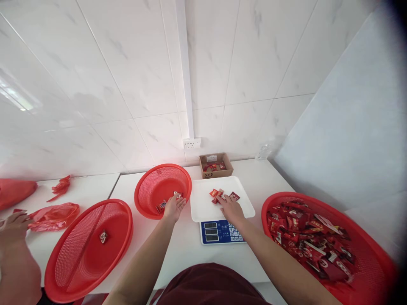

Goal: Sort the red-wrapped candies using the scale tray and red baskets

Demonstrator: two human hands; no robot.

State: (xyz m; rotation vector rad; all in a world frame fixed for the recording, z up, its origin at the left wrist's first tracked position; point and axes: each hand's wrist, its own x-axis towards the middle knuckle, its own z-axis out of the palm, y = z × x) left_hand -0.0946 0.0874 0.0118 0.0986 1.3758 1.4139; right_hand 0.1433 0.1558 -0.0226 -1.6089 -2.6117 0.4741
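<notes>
My left hand (175, 207) is over the near right rim of a red plastic basket (149, 186), fingers apart. A small red-and-white packet (177, 195) shows just beyond its fingertips, and another red packet (161, 206) lies inside that basket. My right hand (231, 209) reaches over the white tray (202, 205) of a weighing scale, fingers spread at a few small red packets (216, 195). Whether its fingertips touch them I cannot tell. A dark red packet (234, 196) lies just right of those fingers. My right forearm covers part of the scale's blue keypad (211, 233).
A large red basket (267, 207) heaped with red packets stands at right. At left is another red basket (127, 224) with one packet (103, 236). Behind the scale sits a cardboard box (216, 173). Another person's hand (14, 224) is beside red plastic bags (57, 216).
</notes>
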